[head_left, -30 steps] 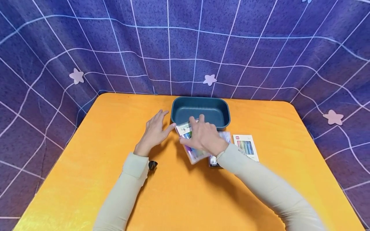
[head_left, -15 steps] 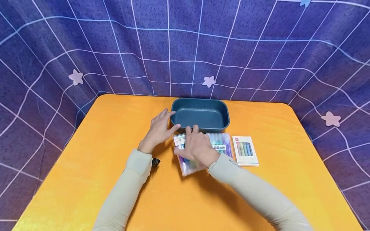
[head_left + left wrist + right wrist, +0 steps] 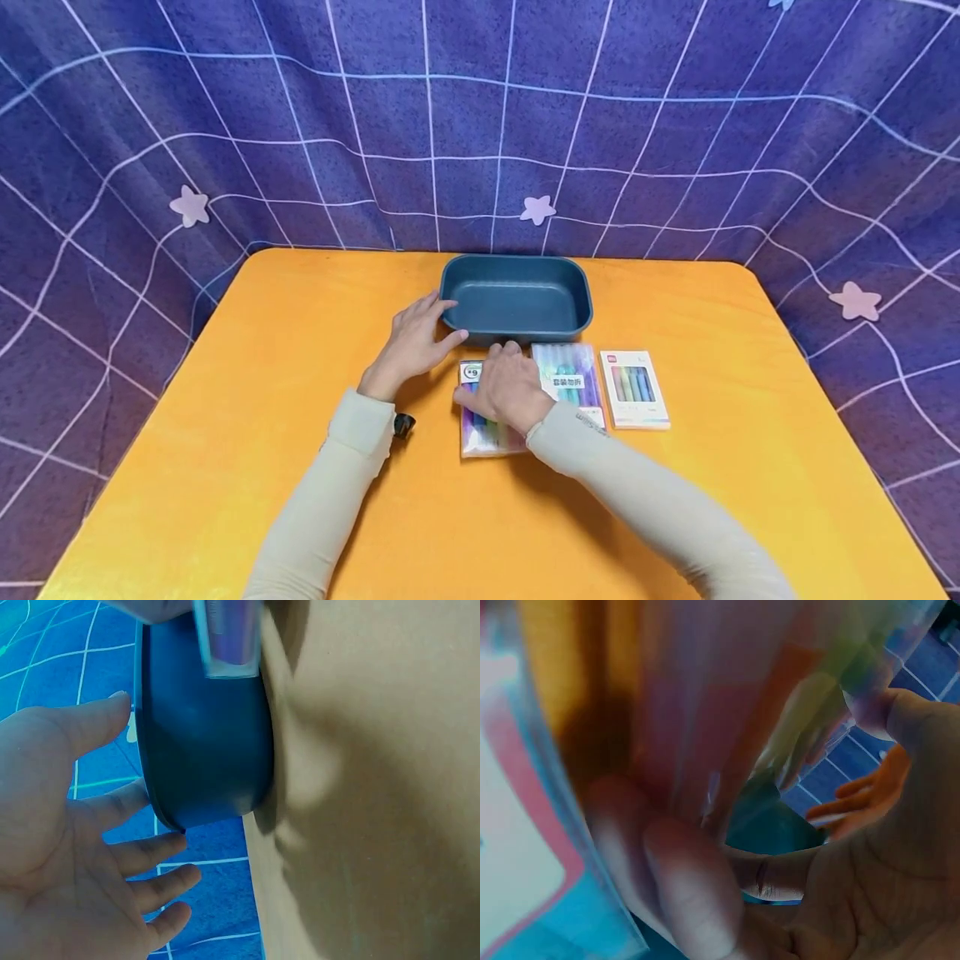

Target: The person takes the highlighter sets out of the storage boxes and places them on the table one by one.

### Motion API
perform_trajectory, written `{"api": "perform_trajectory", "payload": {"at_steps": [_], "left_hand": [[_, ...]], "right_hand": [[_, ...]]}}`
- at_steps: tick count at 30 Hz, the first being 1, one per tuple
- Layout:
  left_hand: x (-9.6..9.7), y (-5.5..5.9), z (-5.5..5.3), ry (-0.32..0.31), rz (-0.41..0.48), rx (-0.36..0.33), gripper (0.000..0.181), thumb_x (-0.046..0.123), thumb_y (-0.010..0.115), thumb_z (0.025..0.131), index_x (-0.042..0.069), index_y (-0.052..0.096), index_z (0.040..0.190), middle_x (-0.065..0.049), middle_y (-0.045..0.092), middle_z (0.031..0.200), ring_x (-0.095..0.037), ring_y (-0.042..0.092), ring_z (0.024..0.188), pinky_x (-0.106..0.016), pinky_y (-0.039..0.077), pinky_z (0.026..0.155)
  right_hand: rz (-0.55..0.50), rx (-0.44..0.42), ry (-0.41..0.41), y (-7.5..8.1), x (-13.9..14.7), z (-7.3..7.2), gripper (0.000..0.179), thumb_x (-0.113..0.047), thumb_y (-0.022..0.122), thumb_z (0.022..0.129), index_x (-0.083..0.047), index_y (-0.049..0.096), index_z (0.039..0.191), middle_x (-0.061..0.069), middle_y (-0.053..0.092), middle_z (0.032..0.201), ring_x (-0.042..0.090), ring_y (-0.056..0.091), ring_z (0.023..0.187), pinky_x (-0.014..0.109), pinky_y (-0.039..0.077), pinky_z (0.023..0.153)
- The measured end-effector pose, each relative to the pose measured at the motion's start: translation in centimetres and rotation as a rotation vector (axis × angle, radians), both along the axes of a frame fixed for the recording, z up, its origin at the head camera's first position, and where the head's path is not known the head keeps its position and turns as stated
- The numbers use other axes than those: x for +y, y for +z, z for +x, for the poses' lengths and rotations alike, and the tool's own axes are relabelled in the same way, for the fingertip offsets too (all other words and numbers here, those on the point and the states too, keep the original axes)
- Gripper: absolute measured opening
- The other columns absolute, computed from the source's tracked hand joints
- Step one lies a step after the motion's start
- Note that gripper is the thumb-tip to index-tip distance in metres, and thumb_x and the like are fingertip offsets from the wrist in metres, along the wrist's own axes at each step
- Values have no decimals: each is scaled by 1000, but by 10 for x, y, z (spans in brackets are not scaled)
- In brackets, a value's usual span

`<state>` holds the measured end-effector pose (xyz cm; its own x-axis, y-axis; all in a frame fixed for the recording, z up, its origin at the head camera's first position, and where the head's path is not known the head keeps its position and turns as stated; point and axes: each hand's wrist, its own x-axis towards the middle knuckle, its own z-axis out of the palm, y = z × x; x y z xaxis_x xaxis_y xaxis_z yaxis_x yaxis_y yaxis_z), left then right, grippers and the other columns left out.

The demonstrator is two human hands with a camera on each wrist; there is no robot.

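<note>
My right hand grips a clear plastic pack of colored pens from above, thumb at its left edge. Its white label shows past the fingers; the hand covers much of the rest. In the right wrist view the curled fingers lie against the see-through pack. The left hand is spread beside the left end of a dark teal bin, fingertips right at its rim. In the left wrist view the palm faces the bin, fingers loosely extended.
Right of the held pack lie a second clear pack of pens with a white label and a white box with a window showing pastel sticks. A small black object sits by the left cuff. A blue grid-patterned curtain hangs behind the orange table.
My right hand has brought the pen pack down toward the table, left of the second pack, and straightened it. The left hand has moved slightly to the right, up to the bin's rim.
</note>
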<state>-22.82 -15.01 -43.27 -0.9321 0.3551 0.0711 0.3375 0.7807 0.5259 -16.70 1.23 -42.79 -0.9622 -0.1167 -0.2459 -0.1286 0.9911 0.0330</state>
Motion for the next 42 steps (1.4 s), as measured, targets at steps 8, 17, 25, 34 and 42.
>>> {"api": "perform_trajectory", "payload": {"at_steps": [8, 17, 25, 34, 42], "left_hand": [[-10, 1, 6, 27, 12, -26, 60, 42, 59, 100, 10, 46, 149, -21, 27, 166, -41, 24, 154, -63, 15, 123], [-16, 6, 3, 49, 25, -6, 60, 42, 59, 100, 9, 46, 149, -22, 20, 167, -43, 20, 155, -65, 15, 121], [-19, 7, 6, 55, 1, -21, 60, 43, 59, 100, 9, 48, 147, -21, 19, 168, -43, 21, 155, -65, 17, 121], [-24, 4, 9, 61, -4, -46, 61, 43, 59, 100, 9, 45, 149, -21, 17, 168, -46, 22, 153, -65, 16, 121], [-25, 6, 18, 46, 7, -18, 75, 48, 61, 97, 13, 31, 157, -21, 10, 170, -42, 13, 157, -64, 12, 123]], "right_hand": [[59, 29, 62, -4, -16, -2, 100, -81, 43, 87, 8, 53, 131, 22, 60, 119, 24, 58, 100, 32, 61, 77], [162, 88, 103, 3, -29, -7, 107, -86, 39, 86, 8, 52, 135, 25, 60, 130, 29, 59, 116, 31, 62, 80], [171, 92, 145, 2, -34, -7, 105, -84, 35, 89, 8, 54, 134, 21, 64, 126, 29, 59, 113, 30, 61, 78], [40, 120, 106, 3, -31, -3, 100, -85, 43, 85, 3, 56, 131, 25, 67, 118, 26, 70, 85, 31, 61, 63], [-201, 230, 154, 29, -3, 15, 83, -73, 46, 94, 1, 58, 129, 21, 71, 103, 32, 72, 85, 41, 62, 70]]}}
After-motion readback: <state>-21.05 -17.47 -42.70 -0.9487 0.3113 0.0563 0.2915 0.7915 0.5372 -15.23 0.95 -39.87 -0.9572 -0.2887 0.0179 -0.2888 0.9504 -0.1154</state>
